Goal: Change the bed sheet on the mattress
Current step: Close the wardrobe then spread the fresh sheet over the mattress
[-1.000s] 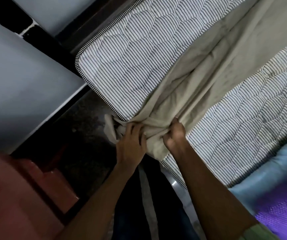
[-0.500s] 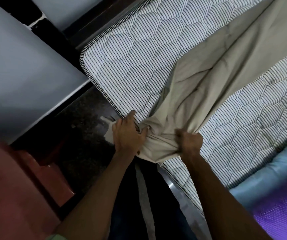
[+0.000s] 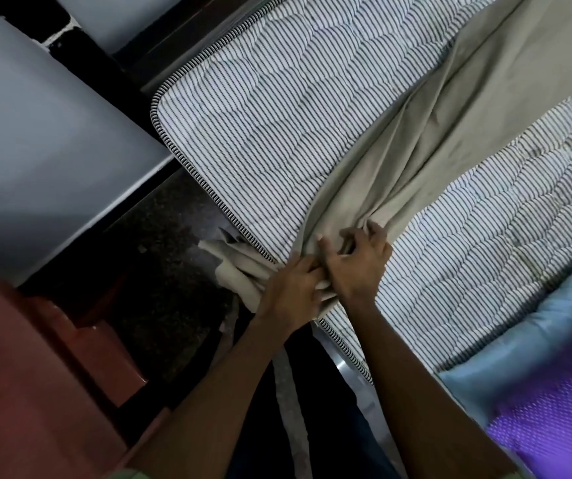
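Observation:
A beige bed sheet [image 3: 450, 140] lies bunched in a long band across the striped quilted mattress [image 3: 277, 108], running from the upper right down to the near edge. Part of it spills over that edge in folds [image 3: 239, 267]. My left hand [image 3: 291, 292] grips the gathered sheet at the mattress edge. Just right of it and touching it, my right hand [image 3: 360, 261] has its fingers curled into the sheet's folds on top of the mattress.
A grey wall panel [image 3: 35, 150] stands left of the mattress corner, with dark speckled floor [image 3: 160, 271] between. A reddish-brown plastic chair [image 3: 35, 375] sits at lower left. A light blue and purple cloth [image 3: 553, 392] lies at lower right beside the mattress.
My hands, apart half a second ago, have come together; the right hand moved up and left onto the mattress into the sheet. More sheet hangs over the near edge.

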Demonstrator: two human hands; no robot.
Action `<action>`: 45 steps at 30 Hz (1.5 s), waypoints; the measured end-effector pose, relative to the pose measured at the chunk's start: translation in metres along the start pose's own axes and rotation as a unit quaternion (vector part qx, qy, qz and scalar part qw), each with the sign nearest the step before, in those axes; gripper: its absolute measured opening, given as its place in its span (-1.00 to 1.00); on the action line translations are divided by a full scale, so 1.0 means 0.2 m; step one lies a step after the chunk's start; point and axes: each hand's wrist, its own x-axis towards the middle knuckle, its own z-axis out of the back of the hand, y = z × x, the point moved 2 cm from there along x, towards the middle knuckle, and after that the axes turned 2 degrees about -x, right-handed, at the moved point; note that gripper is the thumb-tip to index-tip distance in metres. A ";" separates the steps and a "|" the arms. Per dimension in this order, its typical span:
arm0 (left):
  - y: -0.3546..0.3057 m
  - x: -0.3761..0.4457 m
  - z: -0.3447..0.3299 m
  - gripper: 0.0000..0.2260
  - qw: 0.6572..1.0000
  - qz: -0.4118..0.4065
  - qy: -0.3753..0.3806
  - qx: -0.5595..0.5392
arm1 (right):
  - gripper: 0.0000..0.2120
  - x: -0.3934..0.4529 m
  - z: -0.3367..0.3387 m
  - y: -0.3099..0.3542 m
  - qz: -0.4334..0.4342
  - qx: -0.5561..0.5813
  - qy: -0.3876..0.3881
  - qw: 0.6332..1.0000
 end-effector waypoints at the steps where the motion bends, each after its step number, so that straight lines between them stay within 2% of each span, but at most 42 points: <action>1: 0.00 -0.01 0.00 -0.83 1.000 0.022 0.004 -0.021 | -0.85 0.01 -0.02 -0.03 -0.018 0.011 0.037 0.999; 2: -0.01 -0.01 0.01 -0.81 0.998 0.053 0.003 -0.043 | -0.96 0.01 -0.02 -0.05 -0.033 0.031 0.056 0.997; 4: -0.02 0.02 0.05 -0.77 0.986 0.145 -0.028 -0.072 | -0.84 0.01 0.00 -0.10 -0.066 0.064 0.044 0.995; 6: 0.00 0.06 0.08 -0.64 0.960 0.242 -0.100 -0.094 | -0.82 0.00 0.05 -0.12 -0.083 0.063 0.037 0.994; 8: 0.05 0.11 0.09 -0.51 0.953 0.273 -0.126 -0.030 | -0.81 -0.02 0.07 -0.13 -0.065 0.061 0.046 0.995; 10: 0.10 0.17 0.08 -0.65 0.967 0.240 -0.061 0.061 | -0.76 -0.02 0.08 -0.14 -0.060 0.066 0.039 0.995; 12: 0.10 0.20 0.08 -0.83 0.971 0.234 -0.018 0.037 | -0.70 -0.03 0.08 -0.13 -0.090 0.055 0.031 0.994; 13: 0.10 0.21 0.08 -0.85 0.966 0.255 -0.033 -0.011 | -0.70 -0.03 0.08 -0.11 -0.110 0.047 0.034 0.992; 16: 0.18 0.21 0.12 -0.80 0.911 0.362 -0.150 -0.133 | -0.66 -0.05 0.08 -0.10 -0.157 0.036 0.029 0.987; 17: 0.23 0.21 0.15 -0.79 0.882 0.401 -0.187 -0.165 | -0.64 -0.05 0.10 -0.11 -0.174 0.034 0.020 0.984; 19: 0.41 0.24 0.21 -0.75 0.800 0.487 -0.251 -0.245 | -0.60 -0.06 0.11 -0.17 -0.199 0.052 -0.004 0.979; 20: 0.48 0.27 0.25 -0.73 0.772 0.501 -0.263 -0.289 | -0.58 -0.07 0.12 -0.20 -0.205 0.079 -0.010 0.976; 21: 0.52 0.30 0.29 -0.73 0.771 0.494 -0.247 -0.318 | -0.58 -0.08 0.13 -0.23 -0.208 0.110 -0.011 0.972; 22: 0.54 0.33 0.31 -0.74 0.794 0.455 -0.215 -0.341 | -0.58 -0.09 0.12 -0.25 -0.209 0.140 -0.011 0.968; 25: 0.41 0.39 0.34 -0.69 0.851 0.380 -0.041 -0.359 | -0.62 -0.08 0.12 -0.25 -0.226 0.218 -0.021 0.949; 27: 0.30 0.38 0.25 -0.52 0.895 0.335 0.092 -0.278 | -0.73 -0.07 0.10 -0.22 -0.246 0.247 -0.023 0.937; 29: 0.20 0.36 0.11 -0.54 0.919 0.316 0.146 -0.183 | -0.93 -0.05 0.09 -0.18 -0.266 0.227 0.005 0.937; 31: 0.14 0.35 0.00 -0.71 0.929 0.309 0.125 -0.162 | -0.59 -0.04 0.08 -0.12 -0.241 0.129 0.066 0.960; 33: 0.12 0.33 -0.02 -0.73 0.921 0.330 0.070 -0.197 | -0.45 -0.04 0.07 -0.09 -0.187 0.052 0.099 0.976; 35: 0.16 0.33 -0.02 -0.68 0.888 0.391 -0.031 -0.241 | -0.53 -0.02 0.07 -0.11 -0.171 0.083 0.093 0.977; 37: 0.22 0.34 0.03 -0.67 0.840 0.451 -0.126 -0.272 | -0.64 -0.01 0.08 -0.13 -0.167 0.121 0.056 0.977; 41: 0.26 0.47 0.18 -0.75 0.780 0.476 -0.254 -0.318 | -0.74 -0.05 0.12 -0.16 -0.179 0.144 -0.043 0.972; 43: 0.28 0.52 0.23 -0.74 0.782 0.463 -0.266 -0.323 | -0.73 -0.08 0.13 -0.21 -0.205 0.163 -0.080 0.962; 45: 0.31 0.53 0.23 -0.66 0.805 0.454 -0.198 -0.327 | -0.71 -0.08 0.13 -0.24 -0.230 0.179 -0.100 0.951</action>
